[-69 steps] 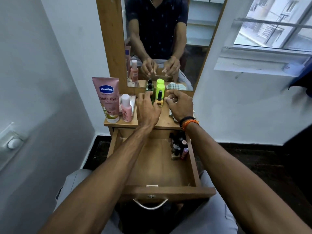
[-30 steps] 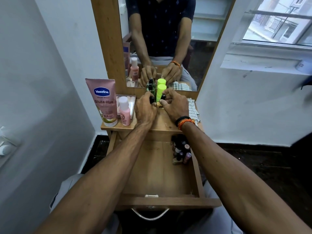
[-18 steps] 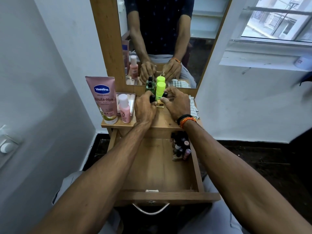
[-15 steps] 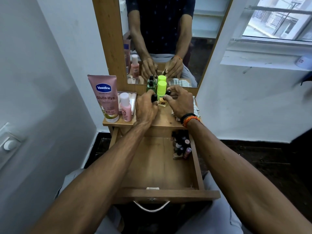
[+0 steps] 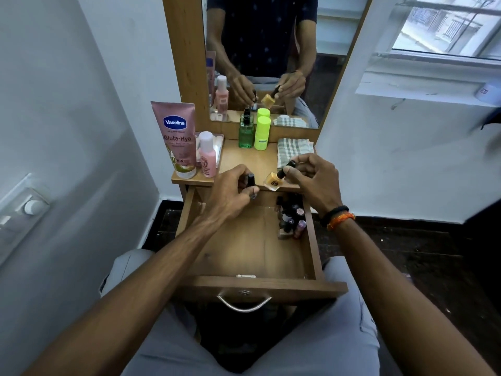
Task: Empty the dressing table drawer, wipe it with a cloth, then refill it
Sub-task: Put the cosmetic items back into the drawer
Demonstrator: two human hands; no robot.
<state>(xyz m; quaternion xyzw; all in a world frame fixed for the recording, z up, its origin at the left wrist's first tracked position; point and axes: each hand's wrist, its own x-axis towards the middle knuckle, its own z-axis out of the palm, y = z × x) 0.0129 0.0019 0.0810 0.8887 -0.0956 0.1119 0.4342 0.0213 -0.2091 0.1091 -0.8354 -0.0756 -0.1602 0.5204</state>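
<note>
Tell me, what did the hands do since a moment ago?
Both hands came back from the mirror toward the drawer. The right hand now pinches a yellow bottle; the left hand holds a small dark bottle. The Vaseline tube and green bottles stayed.

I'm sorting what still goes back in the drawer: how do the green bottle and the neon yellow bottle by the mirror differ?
The green bottle is see-through with a narrow black top; the neon yellow bottle is opaque with a wide cap of its own colour. The green bottle looks flat-sided, the neon yellow bottle round. Both stand upright side by side on the tabletop, untouched by either hand.
</note>
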